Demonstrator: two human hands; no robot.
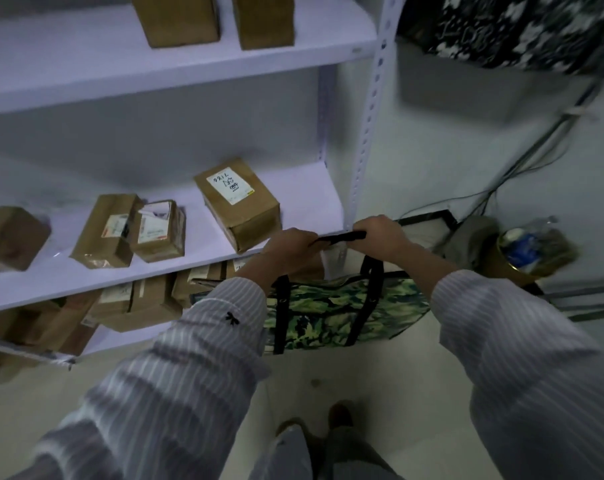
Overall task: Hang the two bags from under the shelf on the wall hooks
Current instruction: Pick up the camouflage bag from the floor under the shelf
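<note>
A green camouflage bag [335,311] with black straps hangs in front of me, just off the pale floor. My left hand [288,249] and my right hand [381,239] are both closed on its black handle [342,236], side by side, at the height of the middle shelf edge. A second bag with a black rim [428,220] lies on the floor behind, beside the shelf post, partly hidden by my right hand. A black-and-white patterned bag [522,26] shows at the top right on the wall; its hook is hidden.
The white shelf unit [176,74] stands at left with several brown parcels [238,202] on its boards. A grey box [466,88] sits on the wall at right, cables [522,168] run below it, and a bin with bottles [529,251] stands at right.
</note>
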